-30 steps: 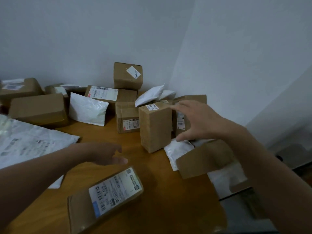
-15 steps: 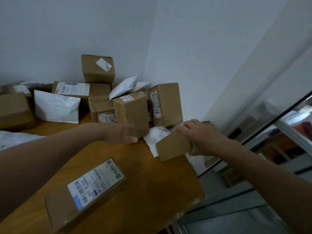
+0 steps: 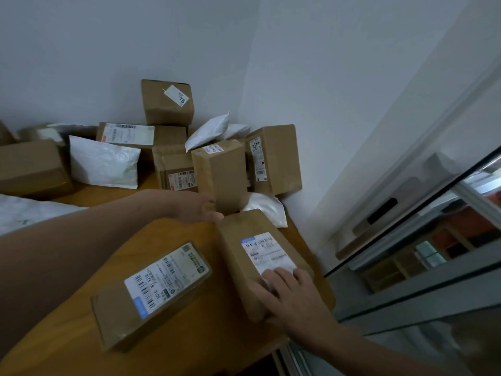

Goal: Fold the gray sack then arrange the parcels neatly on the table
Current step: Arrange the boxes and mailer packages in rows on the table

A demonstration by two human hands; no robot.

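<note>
A flat brown parcel with a white label (image 3: 244,253) lies on the wooden table (image 3: 206,329) near its right edge. My right hand (image 3: 287,291) holds its near end, fingers spread over the label. My left hand (image 3: 198,210) is open, its fingertips by the parcel's far corner and the foot of an upright brown box (image 3: 221,177). Another labelled parcel (image 3: 151,294) lies flat to the left. A pale grey plastic sack (image 3: 29,213) lies at the left edge, partly behind my left arm.
Several brown boxes and white mailers are heaped in the back corner: a tagged box (image 3: 168,101) on top, a white mailer (image 3: 104,162), a box against the right wall (image 3: 273,158). A white pouch (image 3: 267,208) lies beyond the held parcel. Glass door frames (image 3: 406,240) stand right.
My right hand has pulled the flat parcel from the far right toward me and turned it label up. The left hand stayed near the upright box.
</note>
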